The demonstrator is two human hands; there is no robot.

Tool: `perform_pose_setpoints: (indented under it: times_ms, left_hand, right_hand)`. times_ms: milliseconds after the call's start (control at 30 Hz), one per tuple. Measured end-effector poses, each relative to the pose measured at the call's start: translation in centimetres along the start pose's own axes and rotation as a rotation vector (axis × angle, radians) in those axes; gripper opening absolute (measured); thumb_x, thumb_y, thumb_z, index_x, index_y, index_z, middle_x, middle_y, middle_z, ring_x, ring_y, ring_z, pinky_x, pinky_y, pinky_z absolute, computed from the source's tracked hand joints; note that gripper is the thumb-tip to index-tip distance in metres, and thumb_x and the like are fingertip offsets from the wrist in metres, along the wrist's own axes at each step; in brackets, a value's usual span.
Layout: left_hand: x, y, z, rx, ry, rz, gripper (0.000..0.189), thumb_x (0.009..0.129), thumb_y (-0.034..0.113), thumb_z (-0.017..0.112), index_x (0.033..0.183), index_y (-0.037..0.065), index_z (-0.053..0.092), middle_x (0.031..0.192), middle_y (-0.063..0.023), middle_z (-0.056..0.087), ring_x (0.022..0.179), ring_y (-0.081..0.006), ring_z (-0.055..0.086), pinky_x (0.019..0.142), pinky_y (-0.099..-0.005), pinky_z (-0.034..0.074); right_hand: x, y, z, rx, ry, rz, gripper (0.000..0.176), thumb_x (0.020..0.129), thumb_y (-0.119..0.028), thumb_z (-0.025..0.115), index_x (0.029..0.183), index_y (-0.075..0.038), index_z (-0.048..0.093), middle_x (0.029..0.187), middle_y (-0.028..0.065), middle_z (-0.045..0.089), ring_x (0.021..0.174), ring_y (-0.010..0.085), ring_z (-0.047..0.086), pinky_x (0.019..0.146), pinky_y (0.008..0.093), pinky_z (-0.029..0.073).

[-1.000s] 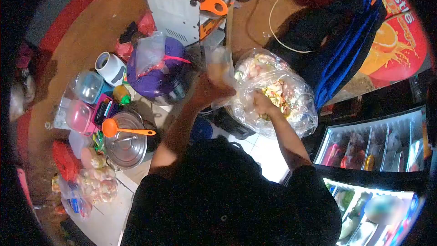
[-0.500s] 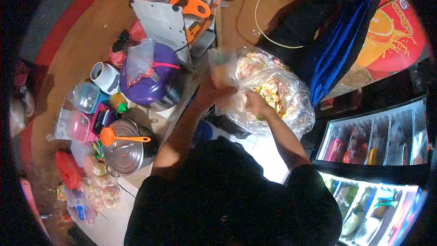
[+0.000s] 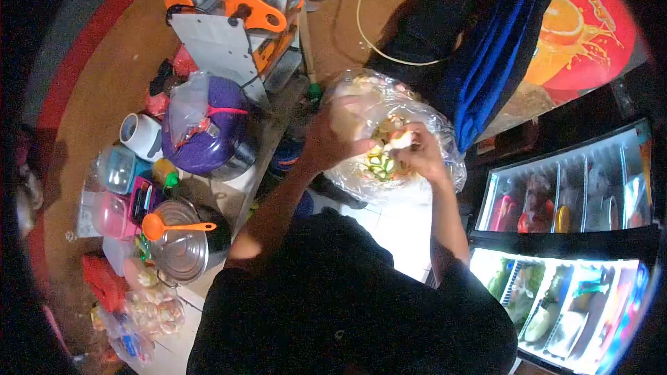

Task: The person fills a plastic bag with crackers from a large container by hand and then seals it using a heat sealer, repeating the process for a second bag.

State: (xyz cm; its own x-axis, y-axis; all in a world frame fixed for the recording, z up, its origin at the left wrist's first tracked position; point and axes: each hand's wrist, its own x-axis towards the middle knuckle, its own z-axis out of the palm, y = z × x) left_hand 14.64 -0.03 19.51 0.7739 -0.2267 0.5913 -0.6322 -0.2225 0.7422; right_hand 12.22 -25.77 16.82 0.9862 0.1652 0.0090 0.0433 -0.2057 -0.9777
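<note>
A large clear plastic bag [image 3: 445, 170] lies open ahead of me, filled with mixed small pieces [image 3: 381, 161], pale with some green. My right hand [image 3: 425, 156] is over the bag's mouth, its fingers closed around a few pale pieces [image 3: 401, 140] whose kind I cannot make out. On the left side of the big bag, my left hand [image 3: 330, 140] is curled around a small clear plastic bag [image 3: 349, 123], blurred and partly hidden by the fingers. The thumb points toward the right hand.
Left on the counter are a purple-covered pot [image 3: 198, 125], a lidded metal pot [image 3: 179, 253] with an orange ladle [image 3: 154, 226] on it, and plastic containers [image 3: 114, 169]. A white-and-orange machine [image 3: 215, 48] stands behind. A lit display fridge [image 3: 566, 198] is at right.
My right hand has come up out of the large bag's contents with pale pieces in its fingers. The left hand with the small bag has turned toward it. The view has shifted slightly.
</note>
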Motion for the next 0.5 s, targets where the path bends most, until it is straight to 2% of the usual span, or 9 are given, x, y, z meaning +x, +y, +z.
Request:
perform_pose_setpoints:
  times_ms: [33,100,167,233,300,367,400,433,500]
  left_hand:
    - [0.3,0.1,0.8,-0.011,-0.003,0.007,0.081,0.059,0.029,0.088,0.126,0.004,0.049,0.110,-0.0157,0.064,0.095,-0.0277,0.066,0.083,-0.0372,0.053]
    - [0.5,0.1,2.7,-0.015,-0.023,0.003,0.082,0.059,0.028,0.087,0.127,0.004,0.048,0.109,-0.0181,0.064,0.098,-0.0332,0.065,0.085,-0.0398,0.052]
    - [0.8,-0.2,4.3,-0.090,-0.058,-0.027,0.079,0.061,0.027,0.086,0.127,0.004,0.049,0.110,-0.0177,0.064,0.102,-0.0335,0.064,0.087,-0.0397,0.051]
    - [1.5,1.7,4.8,-0.108,-0.107,-0.188,0.075,0.062,0.026,0.084,0.126,0.004,0.051,0.111,-0.0177,0.064,0.101,-0.0325,0.065,0.087,-0.0379,0.051]
    - [2.0,1.9,5.8,-0.103,-0.080,-0.108,0.072,0.063,0.026,0.082,0.125,0.004,0.053,0.110,-0.0188,0.065,0.099,-0.0313,0.065,0.087,-0.0367,0.051]
    - [2.2,2.4,6.0,-0.113,-0.099,-0.123,0.071,0.062,0.025,0.082,0.124,0.004,0.054,0.108,-0.0188,0.065,0.100,-0.0320,0.065,0.087,-0.0373,0.051]
    - [2.4,2.5,6.2,-0.121,-0.094,-0.136,0.069,0.062,0.025,0.082,0.123,0.004,0.055,0.107,-0.0188,0.066,0.100,-0.0325,0.065,0.087,-0.0382,0.051]
    - [2.4,2.7,6.2,-0.121,-0.087,-0.135,0.069,0.062,0.025,0.082,0.123,0.004,0.055,0.107,-0.0188,0.066,0.100,-0.0325,0.065,0.087,-0.0382,0.051]
    - [2.4,3.0,6.0,-0.071,-0.087,-0.151,0.069,0.062,0.025,0.082,0.122,0.004,0.055,0.108,-0.0193,0.066,0.100,-0.0332,0.065,0.086,-0.0392,0.051]
  right_hand:
    - [-0.5,-2.2,-0.6,0.027,0.063,-0.086,0.057,0.066,0.006,0.076,0.115,-0.004,0.050,0.099,0.0071,0.065,0.090,0.0147,0.063,0.076,0.0286,0.053]
    - [-0.7,-6.7,-1.8,0.025,0.248,-0.173,0.057,0.068,0.009,0.075,0.115,-0.004,0.048,0.098,0.0078,0.065,0.091,0.0151,0.064,0.078,0.0289,0.054]
    - [-1.5,-11.6,-2.8,-0.008,0.350,-0.186,0.056,0.069,0.006,0.078,0.115,-0.003,0.049,0.100,0.0086,0.065,0.092,0.0147,0.064,0.079,0.0281,0.053]
    - [-1.7,-13.7,-3.1,-0.087,0.400,-0.290,0.056,0.069,0.005,0.078,0.115,-0.003,0.048,0.101,0.0085,0.064,0.092,0.0147,0.063,0.080,0.0278,0.052]
    - [-1.9,-14.9,-2.4,-0.125,0.354,-0.310,0.056,0.069,0.003,0.078,0.116,-0.002,0.049,0.100,0.0078,0.063,0.091,0.0139,0.062,0.079,0.0277,0.052]
    - [-2.1,-15.2,-2.2,-0.353,0.227,-0.338,0.056,0.068,0.000,0.078,0.119,-0.002,0.052,0.101,0.0069,0.063,0.090,0.0124,0.061,0.076,0.0265,0.051]
    - [-2.5,-15.6,-2.2,-0.431,0.177,-0.257,0.058,0.068,-0.003,0.078,0.121,-0.003,0.055,0.101,0.0063,0.063,0.089,0.0119,0.060,0.074,0.0258,0.050]
    - [-2.6,-15.6,-2.2,-0.434,0.173,-0.261,0.058,0.068,-0.003,0.078,0.121,-0.003,0.055,0.101,0.0063,0.063,0.089,0.0119,0.060,0.074,0.0258,0.050]
    - [-2.5,-15.3,-2.3,-0.344,0.245,-0.147,0.056,0.071,-0.004,0.077,0.123,-0.003,0.055,0.101,0.0076,0.064,0.088,0.0129,0.060,0.073,0.0262,0.049]
